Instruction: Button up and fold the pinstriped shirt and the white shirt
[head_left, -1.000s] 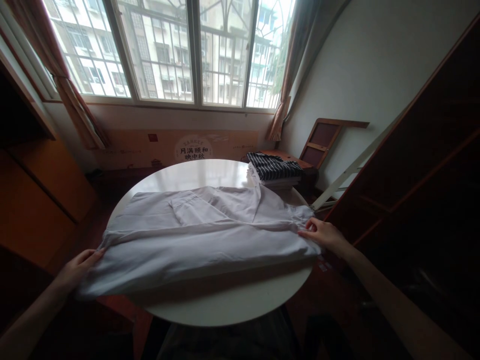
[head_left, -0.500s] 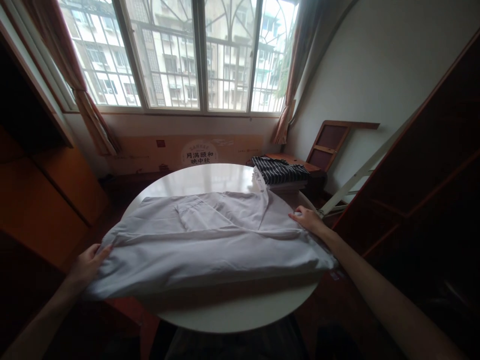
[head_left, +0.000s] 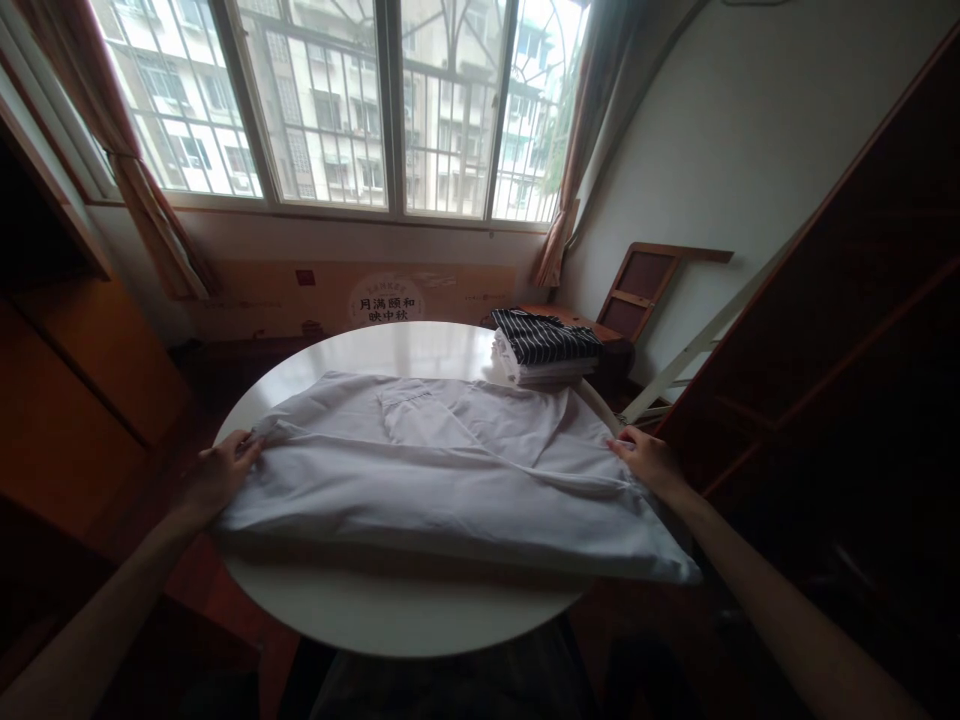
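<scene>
A white cloth garment (head_left: 450,490) lies folded over on itself across a round white table (head_left: 405,620), its near edge hanging toward me. My left hand (head_left: 225,467) pinches its left end, fingers closed on the fabric. At the right end my right hand (head_left: 646,460) is closed on the cloth's edge. A smaller folded flap shows on top near the middle. The lower right corner of the cloth sticks out past the table's rim.
Behind the cloth, at the table's back right, sits a stack of folded clothes with a black striped one (head_left: 551,338) on top. A wooden chair (head_left: 637,290) and a white ladder-like frame (head_left: 679,375) stand beyond. Dark furniture flanks both sides.
My left hand has moved up and right with the cloth's left end, while the right end has shifted slightly right. The cloth no longer touches or covers the clothes stack's left side.
</scene>
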